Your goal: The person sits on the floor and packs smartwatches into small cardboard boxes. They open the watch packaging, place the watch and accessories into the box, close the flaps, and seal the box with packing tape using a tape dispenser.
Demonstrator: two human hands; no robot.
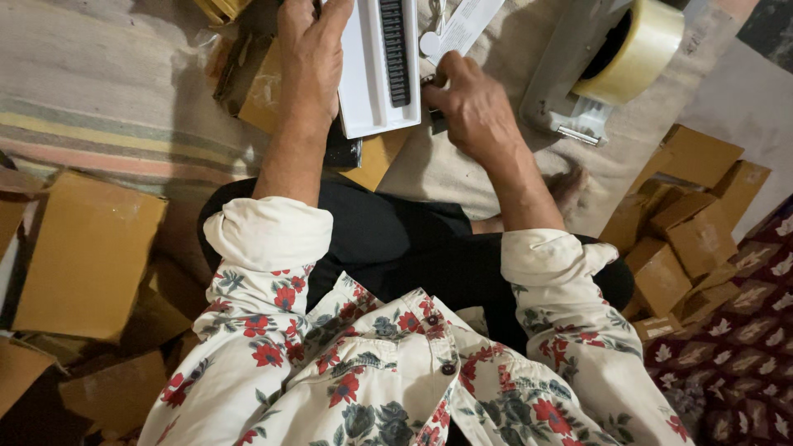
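Floral sleeves [273, 330], rolled at the forearm, fill the near edge of the view, above black trousers [388, 239] of a person seated on the floor.

Left hand [310, 54] is closed on the left long edge of a white tray [363, 74], fingers curled over the rim, holding it up above the lap. A black strip [395, 49] lies along the tray's middle. Right hand [471, 103] is pinched at the tray's lower right corner; a small dark piece [438, 122] shows under the fingers, but I cannot tell whether it is gripped or only touched.

Just under the tray sits a brown box [376, 161] with a dark object [343, 153] on it, partly hidden by the left wrist. Just beyond the right hand lie white paper slips [467, 25]. Further right of the grip stands a grey tape dispenser [578, 91] with a roll of clear tape [640, 45], apart from both hands. Well to the right is a heap of small closed cartons [686, 239]; well to the left lie larger flat cartons [87, 256] on a striped mat [99, 107].

Judging by this, the work looks partway: the tray is out and in hand, not yet in a carton, the tape is untouched, while the cartons stacked at right suggest earlier units are finished.
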